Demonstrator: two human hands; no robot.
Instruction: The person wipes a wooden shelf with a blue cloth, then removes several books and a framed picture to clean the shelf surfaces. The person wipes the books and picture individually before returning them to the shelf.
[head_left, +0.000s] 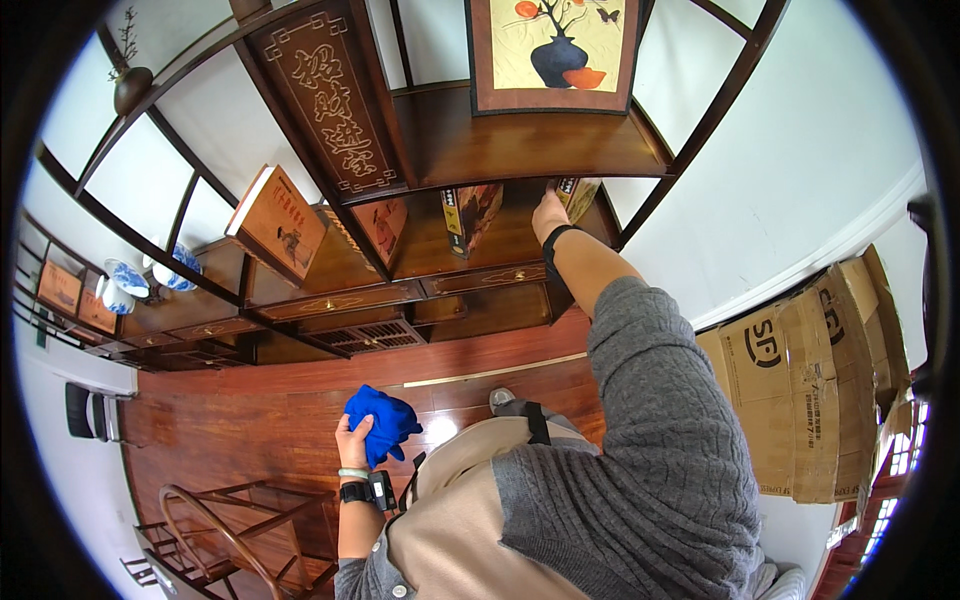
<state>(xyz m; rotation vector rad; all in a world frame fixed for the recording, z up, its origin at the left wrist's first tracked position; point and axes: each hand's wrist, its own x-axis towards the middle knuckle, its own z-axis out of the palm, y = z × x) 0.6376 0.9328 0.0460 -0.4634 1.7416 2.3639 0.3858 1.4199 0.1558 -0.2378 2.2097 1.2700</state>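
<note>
My left hand (355, 442) grips a bunched blue cloth (381, 424) low in front of my body, left of the apron. My right hand (550, 215) reaches into the dark wooden display shelf (435, 259), its fingers at the left side of a thick upright book (577, 196). The fingertips are partly hidden, so I cannot tell whether they grip the book. Another thick book (470, 217) stands to the left on the same shelf board. Further left, a large orange-brown book (279, 223) stands tilted in a neighbouring compartment, with an orange one (381, 225) beyond the divider.
A framed vase picture (556, 99) stands on the board above my right hand. Blue-and-white porcelain (127, 277) and a small brown vase (133, 90) are at the left. Large cardboard boxes (787, 397) lean at the right. A wooden chair (240, 540) stands at the lower left.
</note>
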